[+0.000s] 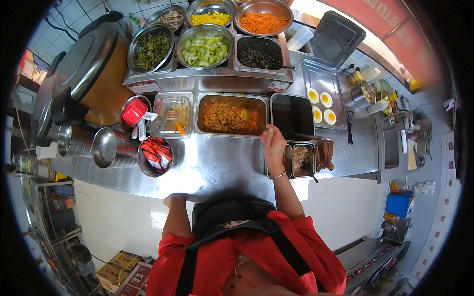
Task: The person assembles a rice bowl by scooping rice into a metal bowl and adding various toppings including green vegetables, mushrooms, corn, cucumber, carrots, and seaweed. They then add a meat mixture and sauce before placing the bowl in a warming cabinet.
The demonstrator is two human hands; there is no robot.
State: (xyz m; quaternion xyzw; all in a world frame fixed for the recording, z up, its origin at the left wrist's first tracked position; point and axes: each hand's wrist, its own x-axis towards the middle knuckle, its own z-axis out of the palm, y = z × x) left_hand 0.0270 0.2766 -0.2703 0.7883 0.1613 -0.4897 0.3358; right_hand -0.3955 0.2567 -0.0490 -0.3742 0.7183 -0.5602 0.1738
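My right hand (273,148) is closed around the handle of a serving spoon (246,115). The spoon's bowl dips into a steel pan of minced meat sauce (219,117) with reddish oil, at the middle of the counter. Just right of that pan is a deep steel pan of dark liquid (291,112). Below my right wrist sit small steel tubs, one holding pale shredded food (301,157) and a dark-handled utensil. At the counter's front edge is my left hand (175,199); its fingers are hidden from view.
A raised rack holds bowls of shredded carrot (264,23), corn (211,18), sliced green vegetable (205,51) and dark greens (152,52). Halved eggs lie in a tray (323,79) at right. Steel bowls (107,145), red packets (155,154) and a large cooker (94,74) stand left.
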